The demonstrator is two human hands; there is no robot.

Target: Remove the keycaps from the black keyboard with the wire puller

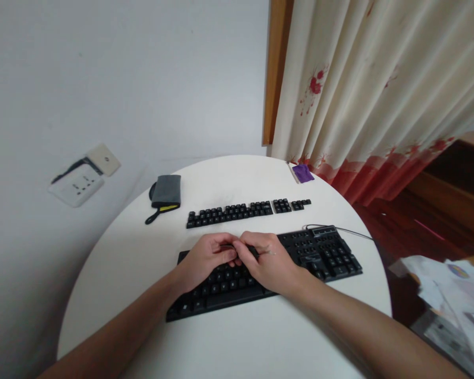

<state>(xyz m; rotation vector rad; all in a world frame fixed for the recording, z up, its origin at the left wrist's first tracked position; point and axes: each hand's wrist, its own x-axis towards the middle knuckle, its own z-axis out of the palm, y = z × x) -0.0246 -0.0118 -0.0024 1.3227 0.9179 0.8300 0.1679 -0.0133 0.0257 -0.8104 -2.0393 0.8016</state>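
A black keyboard (332,258) lies at a slant on the round white table. Above its middle my left hand (213,253) and my right hand (264,260) meet, fingertips together. My right hand is closed around a small dark object (253,250), mostly hidden by the fingers, its kind unclear. The left thumb and fingers are pinched beside it; what they hold, if anything, is hidden. Behind the keyboard, loose black keycaps (237,212) stand in rows and groups. The upper part of the keyboard shows gaps between its small parts.
A grey pouch (167,190) with a loop lies at the table's (134,252) back left. A purple cloth (302,173) is at the back right. The keyboard's cable (353,231) runs off the right edge. Papers (454,295) lie beyond, near a curtain (339,95); a wall stands behind.
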